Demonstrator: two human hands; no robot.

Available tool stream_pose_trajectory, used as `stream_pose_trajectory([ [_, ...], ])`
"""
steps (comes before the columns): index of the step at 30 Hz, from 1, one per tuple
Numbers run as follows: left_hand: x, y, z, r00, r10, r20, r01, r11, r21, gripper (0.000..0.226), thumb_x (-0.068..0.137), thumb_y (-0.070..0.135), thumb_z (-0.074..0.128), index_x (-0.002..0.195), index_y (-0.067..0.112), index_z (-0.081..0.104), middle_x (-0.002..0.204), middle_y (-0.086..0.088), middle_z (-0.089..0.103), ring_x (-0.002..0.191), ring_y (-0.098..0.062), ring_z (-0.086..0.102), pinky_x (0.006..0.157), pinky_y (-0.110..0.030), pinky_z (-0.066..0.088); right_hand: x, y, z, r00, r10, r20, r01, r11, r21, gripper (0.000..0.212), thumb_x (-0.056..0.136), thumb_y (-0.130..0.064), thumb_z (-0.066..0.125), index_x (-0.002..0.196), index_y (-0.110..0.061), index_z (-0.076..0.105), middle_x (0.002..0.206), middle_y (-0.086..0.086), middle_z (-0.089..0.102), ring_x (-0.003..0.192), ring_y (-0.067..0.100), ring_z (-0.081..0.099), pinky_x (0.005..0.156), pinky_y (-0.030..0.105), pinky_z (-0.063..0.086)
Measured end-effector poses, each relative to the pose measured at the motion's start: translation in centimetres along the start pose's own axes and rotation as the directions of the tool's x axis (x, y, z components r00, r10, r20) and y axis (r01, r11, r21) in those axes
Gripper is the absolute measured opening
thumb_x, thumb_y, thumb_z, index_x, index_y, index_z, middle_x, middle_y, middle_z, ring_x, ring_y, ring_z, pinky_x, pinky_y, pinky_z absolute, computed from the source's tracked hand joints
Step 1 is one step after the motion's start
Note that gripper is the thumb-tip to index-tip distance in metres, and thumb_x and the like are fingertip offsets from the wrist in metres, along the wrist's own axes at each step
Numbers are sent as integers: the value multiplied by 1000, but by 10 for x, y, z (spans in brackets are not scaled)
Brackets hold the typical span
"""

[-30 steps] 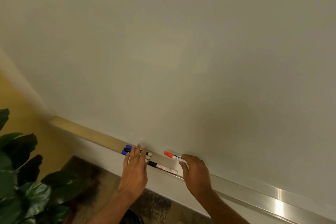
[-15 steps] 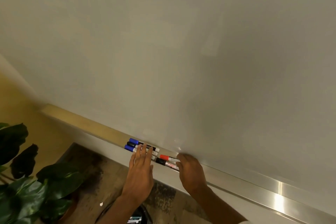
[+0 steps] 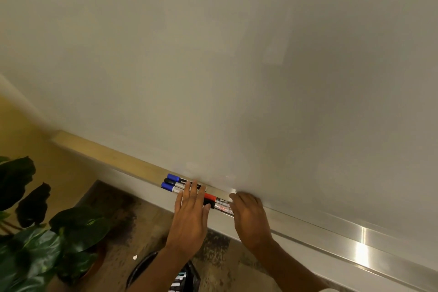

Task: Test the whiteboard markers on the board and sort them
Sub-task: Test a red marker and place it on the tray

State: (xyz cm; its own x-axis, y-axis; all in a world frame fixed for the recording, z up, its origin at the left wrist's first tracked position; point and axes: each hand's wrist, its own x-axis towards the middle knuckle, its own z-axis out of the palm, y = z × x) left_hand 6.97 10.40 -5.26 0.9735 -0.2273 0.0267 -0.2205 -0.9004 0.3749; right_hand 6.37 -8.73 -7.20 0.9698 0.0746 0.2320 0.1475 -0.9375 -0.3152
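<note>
The whiteboard (image 3: pixel 237 66) fills most of the head view, and its metal tray (image 3: pixel 331 234) runs along the lower edge. Three markers lie side by side in the tray: a blue-capped marker (image 3: pixel 173 177), a black-capped marker (image 3: pixel 171 182) and a second blue-capped marker (image 3: pixel 167 186). My left hand (image 3: pixel 189 218) rests flat on their right ends with straight fingers. Just to the right lie a red-capped marker (image 3: pixel 213 197) and another black-capped marker (image 3: pixel 221 208). My right hand (image 3: pixel 248 216) curls over their right ends, hiding them.
A dark round container (image 3: pixel 183 277) holding several markers stands on the floor below my left forearm. A leafy potted plant (image 3: pixel 47 232) sits at the lower left. The yellow wall meets the board at the left.
My right hand has slid the red-capped marker left along the tray, close to the group under my left hand. The camera has come closer to the tray.
</note>
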Motion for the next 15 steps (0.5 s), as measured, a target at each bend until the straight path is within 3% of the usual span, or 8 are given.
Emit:
stream_pose_trajectory([
  [1, -1, 6, -2, 1000, 1, -13, 0, 1000, 6, 78, 98, 66, -10, 161, 25, 9, 169, 2, -3, 156, -13, -15, 124, -31, -15, -3, 1, -7, 999, -10, -40, 10, 1000, 4, 24, 90, -24, 64, 111, -17, 71, 108, 0, 72, 101, 20, 67, 93, 38, 54],
  [3, -4, 19, -7, 1000, 6, -15, -6, 1000, 21, 72, 102, 63, 2, 162, 24, 10, 170, 2, -5, 155, -11, -18, 122, -28, -19, -11, 0, -24, 996, -5, -91, 8, 999, 33, 39, 100, -37, 39, 114, -16, 70, 112, 1, 70, 105, 21, 65, 94, 39, 53],
  [5, -9, 35, -12, 1000, 17, -25, -17, 1000, 12, 70, 103, 63, 9, 161, 23, 6, 170, 1, -7, 155, -12, -18, 124, -30, -17, -20, 0, -45, 990, -3, -144, 10, 999, 52, 51, 104, -43, 26, 117, -16, 68, 116, 2, 69, 110, 22, 63, 97, 41, 51],
  [11, -33, 91, -25, 993, 56, -103, -62, 997, -55, 75, 103, 67, 8, 163, 22, 3, 171, 1, -9, 157, -15, -13, 126, -35, -9, -59, 15, -102, 983, -1, -183, 24, 992, 125, 40, 106, -40, 34, 135, -22, 54, 143, -2, 50, 137, 18, 39, 115, 42, 30],
  [15, -53, 139, -33, 987, 56, -153, -67, 996, -66, 76, 101, 69, 9, 162, 25, -1, 169, 5, -14, 156, -12, -17, 128, -40, -4, -85, 29, -149, 979, 13, -202, 10, 993, 117, 43, 105, -45, 30, 139, -27, 49, 149, -5, 43, 141, 16, 32, 116, 41, 23],
])
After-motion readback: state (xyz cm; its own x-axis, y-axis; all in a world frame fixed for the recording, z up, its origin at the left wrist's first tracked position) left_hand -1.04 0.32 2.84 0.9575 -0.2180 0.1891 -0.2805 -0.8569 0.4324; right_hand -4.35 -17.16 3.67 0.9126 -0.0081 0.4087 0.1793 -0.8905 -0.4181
